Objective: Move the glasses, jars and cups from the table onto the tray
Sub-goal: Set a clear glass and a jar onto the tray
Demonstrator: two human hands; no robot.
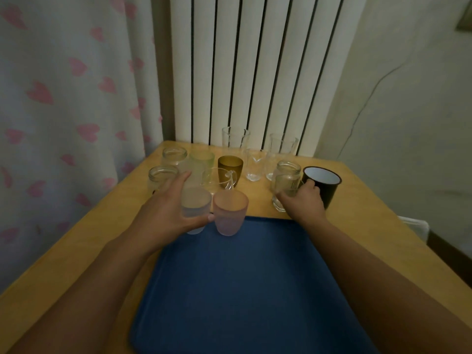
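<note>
A blue tray (250, 282) lies on the wooden table (76, 264) in front of me. My left hand (166, 213) grips a frosted bluish cup (195, 208) at the tray's far left edge. A frosted pink cup (229, 213) stands right beside it on that edge. My right hand (304, 203) holds a clear glass (284, 192) just beyond the tray's far right corner. Next to it stands a black mug (323, 185). Behind are a brown cup (229, 169), a greenish cup (201, 160), a clear handled mug (217, 180), jars (173, 155) and tall clear glasses (235, 137).
A white ribbed radiator (255, 67) rises behind the table's far edge. A curtain with pink hearts (71, 98) hangs on the left. The table's right edge drops off near a pale wall (408, 123).
</note>
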